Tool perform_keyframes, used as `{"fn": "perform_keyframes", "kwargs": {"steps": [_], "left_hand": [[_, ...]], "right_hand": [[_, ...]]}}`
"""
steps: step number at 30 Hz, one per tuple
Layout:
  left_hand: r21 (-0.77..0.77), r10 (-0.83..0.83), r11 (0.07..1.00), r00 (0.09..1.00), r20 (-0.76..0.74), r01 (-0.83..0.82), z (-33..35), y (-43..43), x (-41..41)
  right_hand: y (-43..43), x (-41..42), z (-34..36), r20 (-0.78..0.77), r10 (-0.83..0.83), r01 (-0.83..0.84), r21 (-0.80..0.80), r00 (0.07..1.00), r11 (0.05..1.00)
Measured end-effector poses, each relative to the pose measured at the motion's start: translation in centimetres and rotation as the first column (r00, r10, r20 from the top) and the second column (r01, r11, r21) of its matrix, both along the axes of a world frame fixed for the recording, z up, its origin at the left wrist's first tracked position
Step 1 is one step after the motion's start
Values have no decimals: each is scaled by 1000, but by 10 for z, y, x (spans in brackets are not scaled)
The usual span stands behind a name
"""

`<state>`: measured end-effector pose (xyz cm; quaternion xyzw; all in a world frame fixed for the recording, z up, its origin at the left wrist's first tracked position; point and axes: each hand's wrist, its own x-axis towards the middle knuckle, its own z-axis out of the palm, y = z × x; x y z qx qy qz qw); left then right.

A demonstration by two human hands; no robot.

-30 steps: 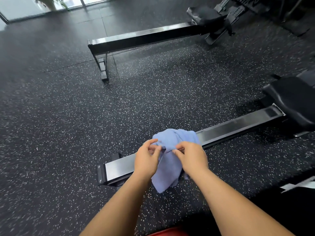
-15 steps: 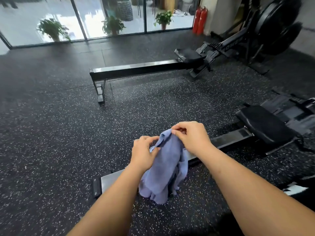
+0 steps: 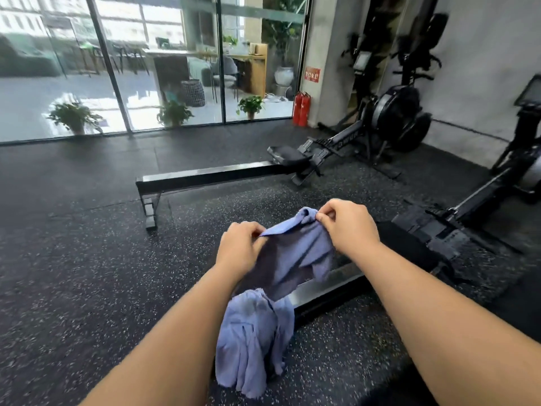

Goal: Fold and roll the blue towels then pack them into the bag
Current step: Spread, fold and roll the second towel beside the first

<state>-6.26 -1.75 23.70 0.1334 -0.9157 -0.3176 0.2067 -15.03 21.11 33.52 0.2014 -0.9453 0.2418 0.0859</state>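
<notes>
Since half a second back our hands have pulled apart, and the blue towel (image 3: 295, 256) has opened out between them instead of hanging as one bunched clump. Our head has tipped up too, so a lot more of the room shows.

Right now the towel is up in the air in front of us. Its top edge is strung between both hands and sags a little in the middle, and the rest droops in crumpled folds between our forearms. We can't tell whether the bottom hem touches the floor (image 3: 73, 288).

Our left hand (image 3: 240, 250) has its fingers (image 3: 251, 230) curled in tight, pinching the lower end of that top edge. Our right hand (image 3: 348, 227) sits a bit higher and further out. Its thumb and forefinger are closed narrow on a scrunched corner, with the other fingers tucked under. Both grips are small pinches, not fistfuls.

Just behind the hanging cloth runs the rail (image 3: 328, 288) of the near rower. It goes from the lower middle up to the right, towards a black seat (image 3: 409, 247) beside our right wrist. The towel's lower folds hang in front of the rail's near end.

Left of the towel it's open speckled floor, so there's plenty of room out that way. A second rower (image 3: 210, 175) lies across the floor further off, well apart from us. Past it is a glass wall (image 3: 164, 68) with potted plants (image 3: 172, 112) along it and two red fire extinguishers (image 3: 301, 108) at the corner.
</notes>
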Motion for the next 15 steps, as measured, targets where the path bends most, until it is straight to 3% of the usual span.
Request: {"fn": "perform_keyframes", "kwargs": {"steps": [7,15], "left_hand": [[-43,-171,985,978,-123,167,83,59,-10],[-104,-397,918,888,-232,383,158,185,-28]], "right_hand": [[81,21,66,-87,-114,111,-37,990,993],[215,54,120,-220,-337,301,-180,916,936]]}}
